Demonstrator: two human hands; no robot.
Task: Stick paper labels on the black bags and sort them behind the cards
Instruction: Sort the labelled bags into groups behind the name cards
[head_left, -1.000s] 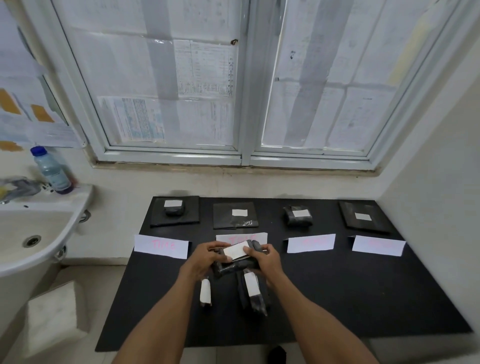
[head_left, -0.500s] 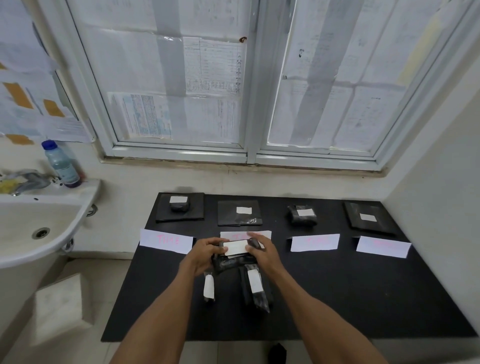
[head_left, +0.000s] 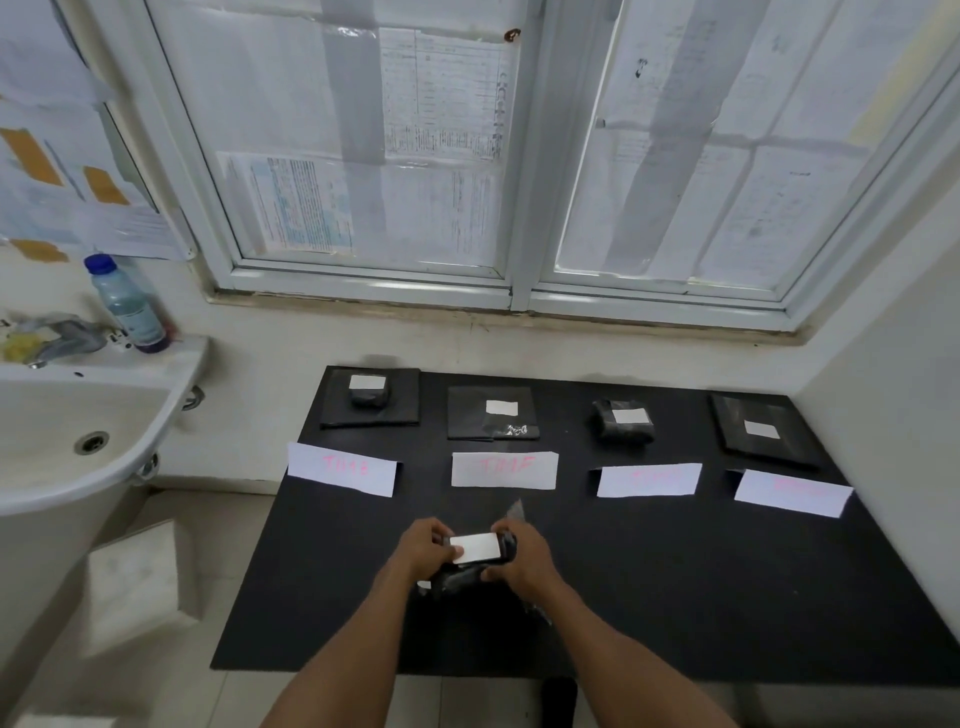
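Both my hands hold one small black bag (head_left: 470, 578) over the middle of the black table (head_left: 675, 597). A white paper label (head_left: 475, 547) lies on its top. My left hand (head_left: 422, 550) grips the bag's left end, with fingers at the label's edge. My right hand (head_left: 519, 558) grips its right end. Several white cards with pink writing stand in a row: far left card (head_left: 341, 468), second card (head_left: 504, 470), third card (head_left: 648, 479), far right card (head_left: 792, 492). Behind each lies a labelled black bag: (head_left: 370, 396), (head_left: 491, 414), (head_left: 622, 421), (head_left: 763, 429).
A white sink (head_left: 78, 441) stands left of the table, with a plastic bottle (head_left: 127, 306) on its rim. A folded white cloth (head_left: 137, 577) lies on the floor below. A paper-covered window (head_left: 493, 156) is behind, and a white wall (head_left: 883, 364) closes the right side.
My hands and the bag have drawn back from the second card toward me, hiding the bags that lay on the table below. The view has tilted up slightly.
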